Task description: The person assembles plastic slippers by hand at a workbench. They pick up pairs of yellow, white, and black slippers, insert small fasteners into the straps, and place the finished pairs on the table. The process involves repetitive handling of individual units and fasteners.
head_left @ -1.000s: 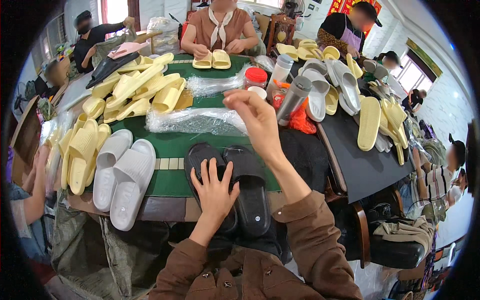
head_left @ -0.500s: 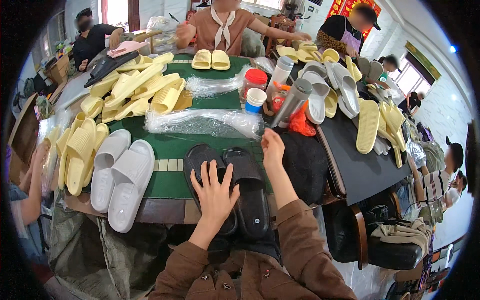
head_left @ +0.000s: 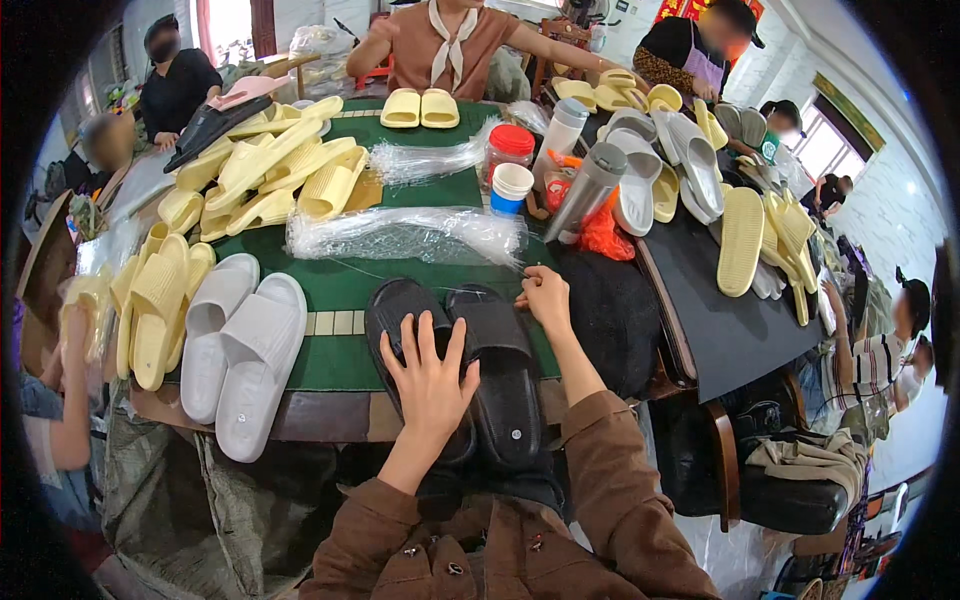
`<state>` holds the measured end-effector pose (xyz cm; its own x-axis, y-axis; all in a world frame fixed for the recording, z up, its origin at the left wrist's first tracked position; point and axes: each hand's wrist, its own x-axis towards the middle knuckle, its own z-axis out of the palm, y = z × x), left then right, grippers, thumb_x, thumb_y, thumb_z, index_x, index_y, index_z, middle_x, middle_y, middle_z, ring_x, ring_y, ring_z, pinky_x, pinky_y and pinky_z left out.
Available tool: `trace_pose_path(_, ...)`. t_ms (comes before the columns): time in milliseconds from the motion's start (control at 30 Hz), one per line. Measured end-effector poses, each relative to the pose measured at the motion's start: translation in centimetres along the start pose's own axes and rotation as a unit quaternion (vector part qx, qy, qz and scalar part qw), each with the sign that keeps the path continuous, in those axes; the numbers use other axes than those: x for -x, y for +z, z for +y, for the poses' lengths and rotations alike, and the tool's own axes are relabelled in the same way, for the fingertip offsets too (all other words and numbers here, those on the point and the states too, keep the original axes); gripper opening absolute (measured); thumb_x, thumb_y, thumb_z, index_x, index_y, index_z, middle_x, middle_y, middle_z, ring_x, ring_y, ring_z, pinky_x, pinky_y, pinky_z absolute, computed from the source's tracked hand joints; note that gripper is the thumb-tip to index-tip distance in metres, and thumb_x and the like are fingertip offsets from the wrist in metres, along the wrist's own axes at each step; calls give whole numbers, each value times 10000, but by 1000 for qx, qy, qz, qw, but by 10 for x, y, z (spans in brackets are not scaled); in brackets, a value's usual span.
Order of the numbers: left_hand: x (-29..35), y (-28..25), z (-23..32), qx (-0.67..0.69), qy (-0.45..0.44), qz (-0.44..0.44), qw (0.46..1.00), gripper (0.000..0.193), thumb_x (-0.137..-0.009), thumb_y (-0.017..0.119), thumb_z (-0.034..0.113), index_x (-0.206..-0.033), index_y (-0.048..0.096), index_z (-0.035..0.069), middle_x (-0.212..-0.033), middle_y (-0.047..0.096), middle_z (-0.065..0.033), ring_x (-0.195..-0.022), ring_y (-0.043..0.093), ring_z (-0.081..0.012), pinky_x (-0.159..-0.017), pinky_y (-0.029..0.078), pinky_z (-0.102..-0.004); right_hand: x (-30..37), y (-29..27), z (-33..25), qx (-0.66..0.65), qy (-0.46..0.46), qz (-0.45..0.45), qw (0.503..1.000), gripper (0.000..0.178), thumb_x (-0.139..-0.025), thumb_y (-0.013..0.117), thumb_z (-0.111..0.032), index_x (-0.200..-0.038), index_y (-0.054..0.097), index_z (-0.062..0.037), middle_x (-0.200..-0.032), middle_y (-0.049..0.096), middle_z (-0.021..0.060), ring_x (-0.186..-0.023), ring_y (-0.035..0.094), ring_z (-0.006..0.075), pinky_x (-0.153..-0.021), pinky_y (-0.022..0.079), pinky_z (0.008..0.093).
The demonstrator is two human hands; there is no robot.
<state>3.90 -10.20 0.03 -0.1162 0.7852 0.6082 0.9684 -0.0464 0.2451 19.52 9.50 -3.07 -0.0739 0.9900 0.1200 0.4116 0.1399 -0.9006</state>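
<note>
A pair of black slides lies side by side at the near edge of the green table: a left black slide (head_left: 395, 307) and a right black slide (head_left: 503, 400). My left hand (head_left: 428, 375) rests flat across the left slide, fingers spread. Just beyond the right slide's toe, my right hand (head_left: 545, 297) is closed in a pinch on a thin clear plastic strand. That strand appears to run leftward over the slides' toes, hard to follow against the green. Beyond it lies a bundle of clear plastic strands (head_left: 400, 235), its right end near my right hand.
Grey slides (head_left: 262, 365) and piled yellow slides (head_left: 160, 300) lie left. A white-and-blue cup (head_left: 510, 190), a red-lidded jar (head_left: 510, 147) and a grey flask (head_left: 590, 190) stand beyond my right hand. A black chair (head_left: 780, 490) stands right. Several people sit around.
My right hand has come slightly down and left, its fingers now pinched just beyond the right slide. My left hand stays on the left slide.
</note>
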Motion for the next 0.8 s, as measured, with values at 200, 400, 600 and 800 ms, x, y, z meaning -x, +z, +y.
trace_pose_path(200, 0, 0, 0, 3, -2, 0, 1000, 516, -806, 650, 338, -1269, 560, 129, -1313, 437, -220, -1260, 370, -415, -1026, 228, -659, -15, 0, -4, -9, 11, -23, 1000, 148, -881, 581, -30, -939, 656, 84, -764, 673, 154, -617, 684, 203, -548, 567, 316)
trace_pose_path(400, 0, 1, 0, 2, -4, -3, 1000, 526, -799, 655, 340, -1272, 557, 132, -1311, 445, -212, -1258, 373, -416, -1033, 225, -657, -19, 5, 4, -102, 41, 21, 994, 214, -922, 575, -112, -983, 689, 58, -785, 679, 136, -670, 677, 176, -577, 566, 300)
trace_pose_path(600, 1, -2, 0, 8, 1, -2, 1000, 549, -779, 690, 286, -1281, 543, 121, -1311, 425, -212, -1248, 376, -421, -1014, 250, -655, -27, 18, -6, 75, -60, 40, 995, 245, -891, 604, -162, -989, 699, 42, -775, 687, 131, -665, 664, 160, -576, 548, 299)
trace_pose_path(800, 5, -4, 10, 29, 14, -18, 999, 556, -758, 718, 267, -1271, 553, 126, -1305, 434, -211, -1248, 380, -416, -1015, 252, -654, -30, 20, -4, -2, -1, 43, 999, 265, -892, 613, -204, -1053, 709, -16, -782, 684, 86, -660, 636, 122, -573, 509, 276)
